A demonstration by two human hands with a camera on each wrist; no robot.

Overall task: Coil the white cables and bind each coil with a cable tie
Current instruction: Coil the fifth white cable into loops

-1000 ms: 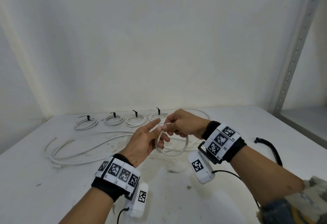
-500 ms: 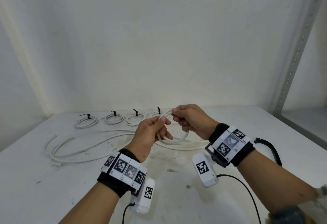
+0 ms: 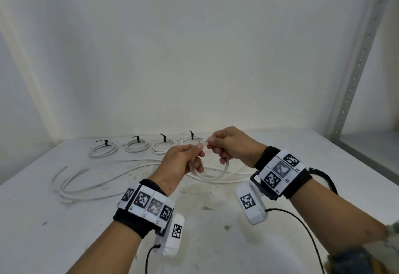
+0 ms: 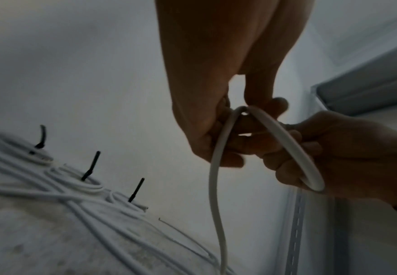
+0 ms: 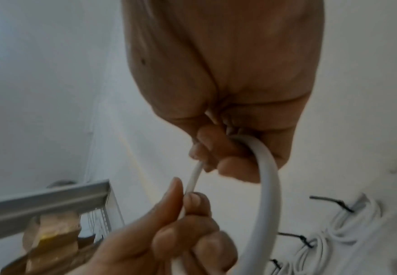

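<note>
Above the surface, the left hand and right hand both pinch a white cable with curled fingers, holding one loop between them. Its loose length trails left across the surface. Four tied coils lie behind.

The cable and the four bound coils are white, their ties black, the table white with grey smudges, and the wristbands black with black-and-white square-patterned tags.
</note>
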